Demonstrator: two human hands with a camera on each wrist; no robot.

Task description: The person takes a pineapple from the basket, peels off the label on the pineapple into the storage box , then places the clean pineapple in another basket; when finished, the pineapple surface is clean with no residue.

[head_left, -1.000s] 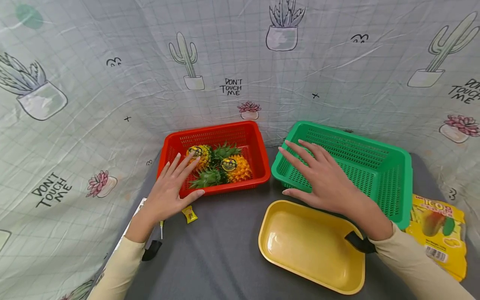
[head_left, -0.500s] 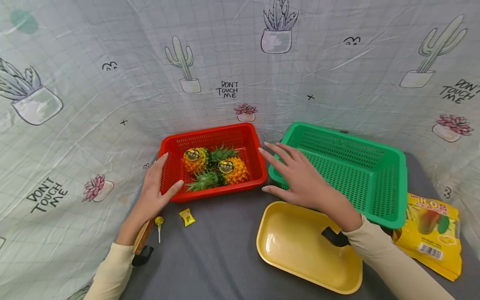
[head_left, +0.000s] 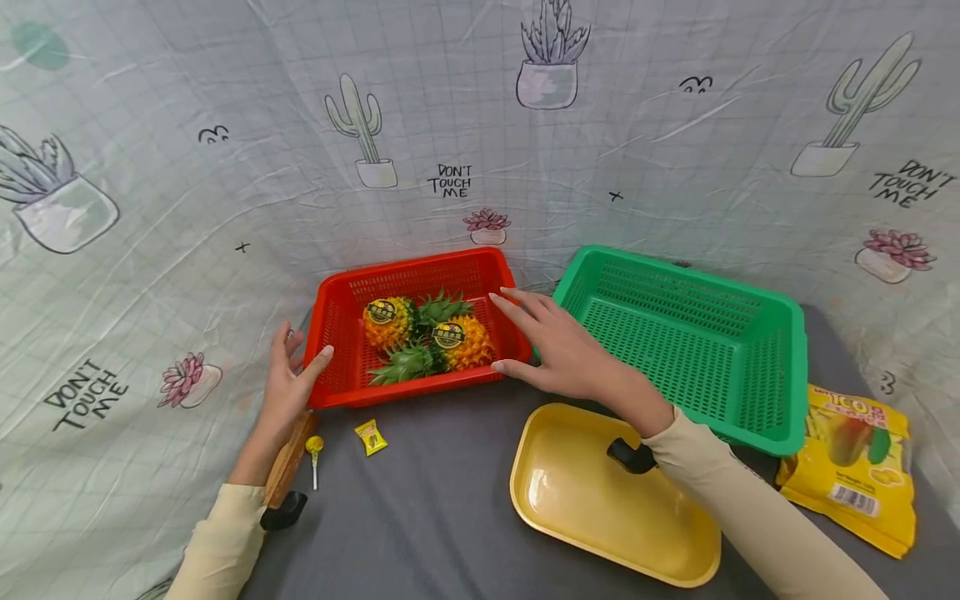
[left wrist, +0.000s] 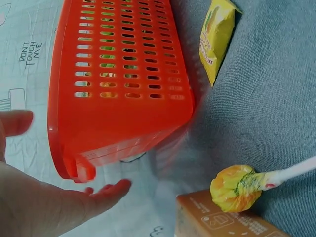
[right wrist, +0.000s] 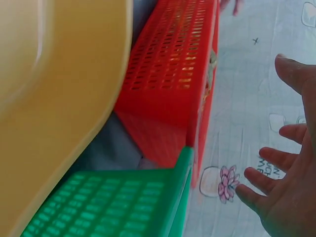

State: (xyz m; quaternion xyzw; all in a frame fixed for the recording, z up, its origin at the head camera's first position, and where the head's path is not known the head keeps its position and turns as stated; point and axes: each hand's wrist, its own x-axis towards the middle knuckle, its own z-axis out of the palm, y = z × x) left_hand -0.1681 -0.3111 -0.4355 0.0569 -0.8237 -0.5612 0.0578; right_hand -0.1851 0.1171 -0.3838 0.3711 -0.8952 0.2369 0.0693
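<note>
A red plastic basket (head_left: 427,385) with perforated sides holds two small pineapples, one at the left (head_left: 388,325) and one at the right (head_left: 467,348), both with leafy crowns and black labels. My left hand (head_left: 287,387) is beside the basket's left end, thumb apart from the fingers. In the left wrist view a gap shows between that hand and the basket wall (left wrist: 123,111). Over the basket's right end hovers my right hand (head_left: 564,352), fingers extended. The right wrist view shows it apart from the basket (right wrist: 163,113). Neither hand holds anything.
Right of the red basket stands a green basket (head_left: 660,354). A yellow tray (head_left: 607,508) lies in front, under the right forearm. At the far right is a yellow mango-print bag (head_left: 855,475). Near the left forearm are a wrapped candy (head_left: 371,437), a lollipop (head_left: 314,448) and a brown box (head_left: 289,462).
The left hand has moved from above the pineapples to the basket's left end. The right hand has shifted left from over the green basket to the red basket's right end.
</note>
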